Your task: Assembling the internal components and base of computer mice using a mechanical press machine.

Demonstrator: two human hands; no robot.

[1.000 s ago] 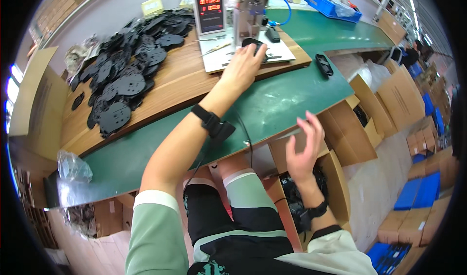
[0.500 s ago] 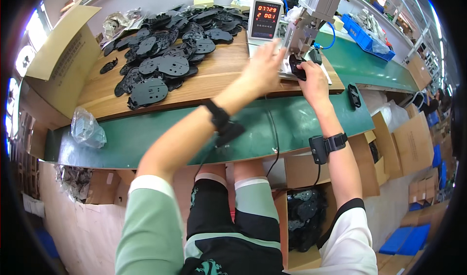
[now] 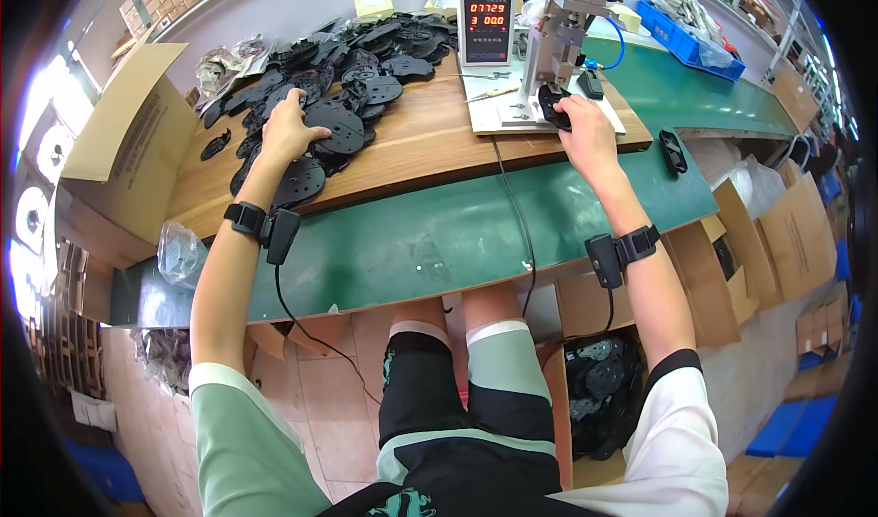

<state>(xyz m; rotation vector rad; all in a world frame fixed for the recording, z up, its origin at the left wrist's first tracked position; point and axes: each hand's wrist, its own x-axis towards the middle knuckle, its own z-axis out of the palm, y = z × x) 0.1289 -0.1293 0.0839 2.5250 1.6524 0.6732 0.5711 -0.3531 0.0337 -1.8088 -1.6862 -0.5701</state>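
My left hand (image 3: 289, 133) is over the near part of a heap of flat black plastic plates (image 3: 375, 87), its thumb and fingers spread and nothing visibly held. One rounded plate with small holes (image 3: 340, 131) lies just beside the thumb. At the bench press (image 3: 560, 37), my right hand (image 3: 588, 135) is closed on a small black plastic part (image 3: 551, 104) under the press head. My fingers cover some of that part. A display box (image 3: 486, 28) with red digits stands left of the press.
The heap and press sit on a wooden board (image 3: 430, 156) on a green bench (image 3: 412, 243). An open carton (image 3: 119, 160) stands at left, a clear plastic bag (image 3: 180, 254) near it. A black oblong piece (image 3: 672, 151) and a blue crate (image 3: 690, 42) are at right. Black parts (image 3: 604, 394) fill a carton below.
My left hand has swung left from beside the press to the heap of plates. My right hand stays at the press with the black part. The display's digits differ.
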